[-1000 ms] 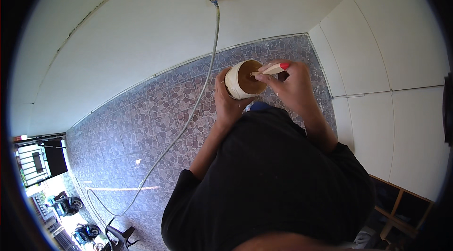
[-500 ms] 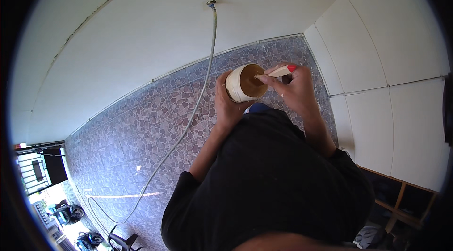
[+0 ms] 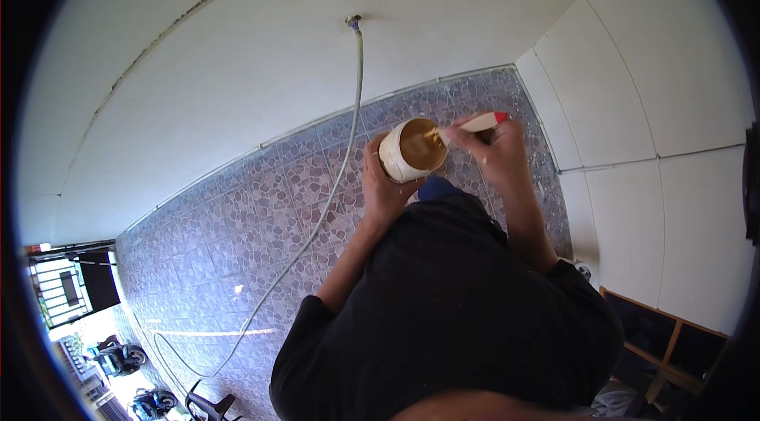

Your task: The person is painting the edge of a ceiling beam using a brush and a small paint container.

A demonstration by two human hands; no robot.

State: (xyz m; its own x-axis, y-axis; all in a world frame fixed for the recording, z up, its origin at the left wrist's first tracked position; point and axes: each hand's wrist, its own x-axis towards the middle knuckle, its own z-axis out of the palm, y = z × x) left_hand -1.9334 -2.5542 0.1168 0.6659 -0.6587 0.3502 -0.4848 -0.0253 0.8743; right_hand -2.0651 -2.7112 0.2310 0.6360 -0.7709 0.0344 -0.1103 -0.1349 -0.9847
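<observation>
A cream-coloured paint pot (image 3: 392, 157), tilted so that its mouth shows, is in my left hand (image 3: 381, 193), whose fingers wrap round its side. Tan-brown coats the inside of the pot. Between the fingers of my right hand (image 3: 502, 158) is a paintbrush (image 3: 480, 123) with a pale handle and a red end. Its bristles, tinged yellow, reach over the rim into the pot's mouth. Whether they touch the inner wall I cannot tell.
A grey hose (image 3: 339, 176) runs from a wall tap (image 3: 353, 21) across the patterned tile floor (image 3: 277, 207). White walls (image 3: 222, 81) meet at the far right corner. Wooden shelving (image 3: 673, 334) stands at lower right, a dark chair (image 3: 210, 405) at lower left.
My right hand has drawn the paintbrush slightly outward, and its bristles now show at the pot's rim. The whole view has shifted a little. My left hand keeps hold of the pot.
</observation>
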